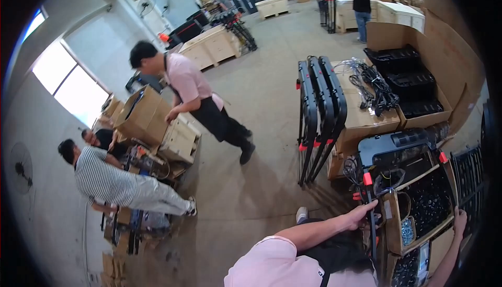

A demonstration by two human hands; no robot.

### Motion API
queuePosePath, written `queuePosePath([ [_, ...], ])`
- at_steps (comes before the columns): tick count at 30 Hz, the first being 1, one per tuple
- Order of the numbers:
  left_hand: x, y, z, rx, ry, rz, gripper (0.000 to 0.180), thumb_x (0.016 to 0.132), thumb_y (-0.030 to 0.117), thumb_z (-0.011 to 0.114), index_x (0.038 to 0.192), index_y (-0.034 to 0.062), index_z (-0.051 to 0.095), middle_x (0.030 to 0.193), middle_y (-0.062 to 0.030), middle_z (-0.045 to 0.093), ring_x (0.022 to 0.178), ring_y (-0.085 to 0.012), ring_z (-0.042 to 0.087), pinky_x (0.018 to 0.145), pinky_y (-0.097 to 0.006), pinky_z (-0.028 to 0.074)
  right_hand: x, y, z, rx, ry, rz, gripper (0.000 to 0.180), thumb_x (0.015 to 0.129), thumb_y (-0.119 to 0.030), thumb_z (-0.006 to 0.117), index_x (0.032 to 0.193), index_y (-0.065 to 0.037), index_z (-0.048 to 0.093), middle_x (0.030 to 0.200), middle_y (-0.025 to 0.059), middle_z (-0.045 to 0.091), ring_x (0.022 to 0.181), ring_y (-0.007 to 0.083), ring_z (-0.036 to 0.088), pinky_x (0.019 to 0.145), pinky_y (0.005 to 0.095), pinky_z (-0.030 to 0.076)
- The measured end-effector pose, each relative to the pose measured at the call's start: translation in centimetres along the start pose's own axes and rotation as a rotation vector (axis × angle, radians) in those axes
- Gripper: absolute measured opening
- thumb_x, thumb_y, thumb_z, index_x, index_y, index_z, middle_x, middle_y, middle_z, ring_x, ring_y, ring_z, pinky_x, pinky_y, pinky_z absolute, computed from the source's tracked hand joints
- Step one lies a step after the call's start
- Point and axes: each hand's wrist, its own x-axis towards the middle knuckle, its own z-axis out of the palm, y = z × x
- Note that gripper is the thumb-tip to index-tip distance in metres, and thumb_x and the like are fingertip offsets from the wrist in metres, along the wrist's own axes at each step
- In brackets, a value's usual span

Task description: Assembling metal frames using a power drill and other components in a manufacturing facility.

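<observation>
A black metal frame [372, 229] with a wide plastic panel [395, 146] at its far end and red clips leans over the cardboard boxes in front of me. My left hand [363, 215] is wrapped round its left leg. My right hand [459, 220] is closed at the right side of the same frame, beside the box's right edge; its fingertips are partly hidden. Between my hands lies an open cardboard box [391, 225] with many small black parts [430, 199] and a bag of silvery screws [407, 230]. Another box of black parts [405, 269] is nearer me.
Several folded black frames [320, 99] stand to the left of a carton with bundled cables [374, 85]. Behind it, a tall carton [455, 62] holds black moulded trays [407, 72]. Co-workers stand at left near a wooden crate [180, 141]; another person [361, 4] is far back.
</observation>
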Motion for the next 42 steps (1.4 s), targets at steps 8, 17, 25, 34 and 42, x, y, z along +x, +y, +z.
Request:
queuePosePath([
  [8,4.5,-4.7,0.7,0.033,0.228,0.111,0.077,0.094,0.075,0.062,0.147,0.0241,0.040,0.122,-0.0078,0.062,0.095,-0.0274,0.068,0.074,-0.053,0.063,5.8,2.9,6.8,-0.147,0.069,-0.210,0.060,0.107,-0.049,0.060,0.117,0.008,0.072,0.106,0.0278,0.076,0.105,0.0430,0.072,0.093,0.0466,0.055],
  [17,8.0,-8.3,-2.4,0.248,0.320,0.092,0.070,0.095,0.080,0.055,0.123,0.0154,0.053,0.104,-0.0023,0.065,0.087,-0.0209,0.061,0.077,-0.049,0.056,3.4,5.8,15.7,-0.214,0.245,-0.143,0.044,0.106,-0.027,0.059,0.146,-0.007,0.060,0.129,0.0299,0.068,0.116,0.0486,0.066,0.098,0.0545,0.053],
  [25,3.3,-3.4,0.1,0.426,0.191,-0.107,0.054,0.106,0.055,0.057,0.122,0.0056,0.071,0.107,-0.0133,0.070,0.090,-0.0307,0.072,0.076,-0.042,0.060,-21.2,-7.1,12.9,0.064,0.046,0.257,0.047,0.098,-0.028,0.065,0.140,-0.008,0.066,0.130,0.0206,0.072,0.120,0.0360,0.069,0.102,0.0454,0.054],
  [34,7.0,-4.1,-3.4,0.490,-0.049,-0.101,0.072,0.106,0.067,0.050,0.132,0.0006,0.056,0.125,-0.0162,0.068,0.098,-0.0343,0.074,0.075,-0.044,0.063,-52.0,0.3,11.2,-0.043,0.354,0.639,0.045,0.095,-0.050,0.069,0.099,-0.006,0.078,0.095,0.0210,0.077,0.093,0.0423,0.074,0.083,0.0532,0.058],
  [42,6.8,-3.4,-3.9,0.532,-0.096,-0.128,0.077,0.104,0.071,0.049,0.140,0.0025,0.050,0.128,-0.0152,0.066,0.102,-0.0342,0.073,0.076,-0.043,0.060,-60.0,11.4,9.3,-0.261,0.370,1.117,0.060,0.100,-0.056,0.062,0.103,0.002,0.074,0.098,0.0282,0.076,0.103,0.0454,0.073,0.092,0.0531,0.057],
])
